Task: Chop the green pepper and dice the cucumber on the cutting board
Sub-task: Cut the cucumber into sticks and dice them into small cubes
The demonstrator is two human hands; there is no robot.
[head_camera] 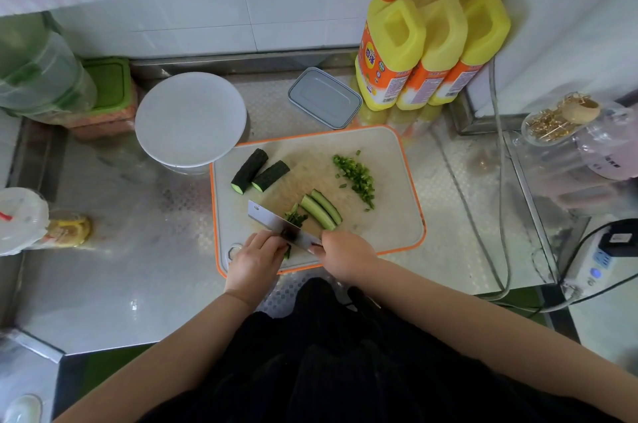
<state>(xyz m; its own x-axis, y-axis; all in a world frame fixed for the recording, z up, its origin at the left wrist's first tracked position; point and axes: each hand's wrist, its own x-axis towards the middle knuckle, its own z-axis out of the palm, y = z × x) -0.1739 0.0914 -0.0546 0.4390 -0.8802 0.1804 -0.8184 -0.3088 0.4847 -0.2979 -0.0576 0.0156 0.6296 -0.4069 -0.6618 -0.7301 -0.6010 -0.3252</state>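
Observation:
An orange-rimmed white cutting board lies on the steel counter. A pile of chopped green pepper sits at its right. Two dark cucumber chunks lie at its upper left, and two long cucumber strips lie in the middle. My right hand grips the handle of a cleaver, whose blade crosses cucumber strips near the board's front. My left hand, fingers curled, holds those strips down beside the blade; the strips are mostly hidden under hand and blade.
A white round lid on a container overlaps the board's upper left corner. A grey box lid and three yellow pump bottles stand behind. Green-lidded containers sit at far left, a power strip with cables at right.

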